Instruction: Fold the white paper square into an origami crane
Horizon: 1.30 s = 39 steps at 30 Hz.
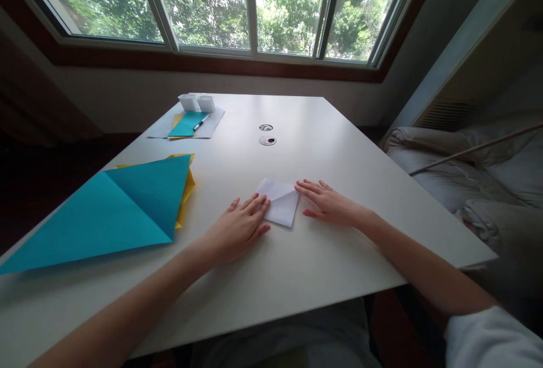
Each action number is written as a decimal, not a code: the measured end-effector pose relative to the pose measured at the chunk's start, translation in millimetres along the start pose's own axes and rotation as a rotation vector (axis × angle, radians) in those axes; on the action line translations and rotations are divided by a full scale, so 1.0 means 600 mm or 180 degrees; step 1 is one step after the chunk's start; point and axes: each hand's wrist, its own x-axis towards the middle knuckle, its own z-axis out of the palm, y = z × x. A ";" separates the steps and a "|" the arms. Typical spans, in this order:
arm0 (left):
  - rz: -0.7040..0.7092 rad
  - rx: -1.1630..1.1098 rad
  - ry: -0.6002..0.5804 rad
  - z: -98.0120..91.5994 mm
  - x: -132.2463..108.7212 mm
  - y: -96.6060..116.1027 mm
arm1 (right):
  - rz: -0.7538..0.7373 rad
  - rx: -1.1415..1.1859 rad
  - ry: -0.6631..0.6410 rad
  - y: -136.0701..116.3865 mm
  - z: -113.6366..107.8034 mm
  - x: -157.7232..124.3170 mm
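The left hand (238, 228) hides part of the white paper (282, 205).

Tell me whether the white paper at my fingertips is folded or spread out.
Folded, it seems: a slanting line crosses the white paper, left hand on one side, right hand at the other.

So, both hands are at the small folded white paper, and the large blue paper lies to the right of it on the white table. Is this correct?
One point is wrong: the large blue paper lies to the left of the small folded white paper, as the head view shows. The rest is correct.
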 end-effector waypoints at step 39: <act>-0.0160 0.0297 0.0490 0.009 -0.015 0.076 | 0.0496 0.0828 0.1104 -0.014 0.028 0.031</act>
